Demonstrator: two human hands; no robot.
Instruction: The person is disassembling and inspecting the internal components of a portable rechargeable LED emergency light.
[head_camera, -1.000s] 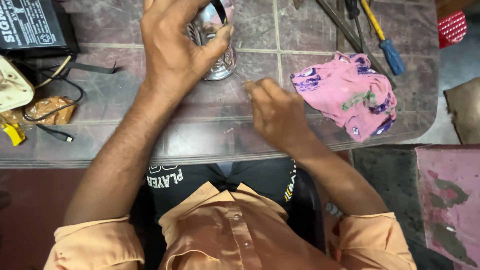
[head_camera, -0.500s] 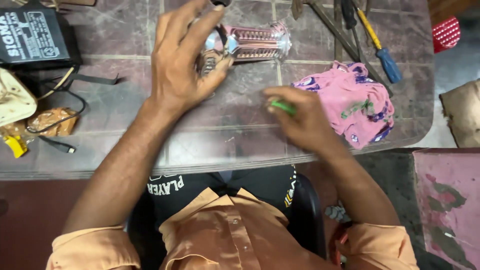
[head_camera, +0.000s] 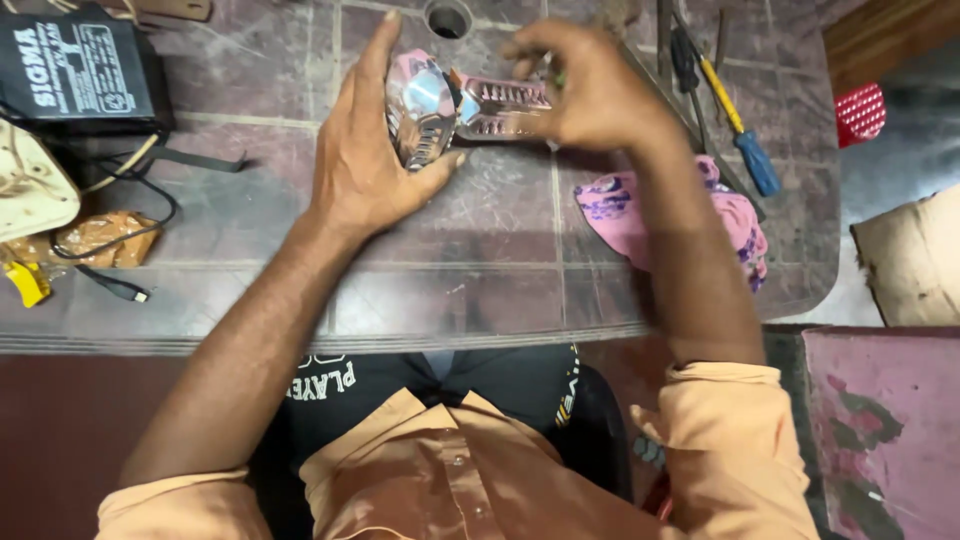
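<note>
A shiny chrome lamp-like part (head_camera: 425, 110) with a ribbed metal body lies on the tiled worktop (head_camera: 500, 260). My left hand (head_camera: 370, 150) wraps around its rounded reflector end, thumb underneath. My right hand (head_camera: 590, 90) grips the other, ribbed end (head_camera: 500, 105), with a small green thing pinched in its fingers. Both forearms reach out from orange sleeves over the table edge.
A pink flowered cloth (head_camera: 610, 210) lies under my right forearm. Screwdrivers, one blue-handled (head_camera: 755, 165), lie at the back right. A black box-shaped unit (head_camera: 80, 70) with cables, a cream object (head_camera: 30, 190) and a yellow clip (head_camera: 25, 280) sit at the left. A round hole (head_camera: 447, 18) is at the back.
My right hand has moved from near the cloth up to the ribbed end of the chrome part. My left hand stays on the reflector end; the view has shifted downward.
</note>
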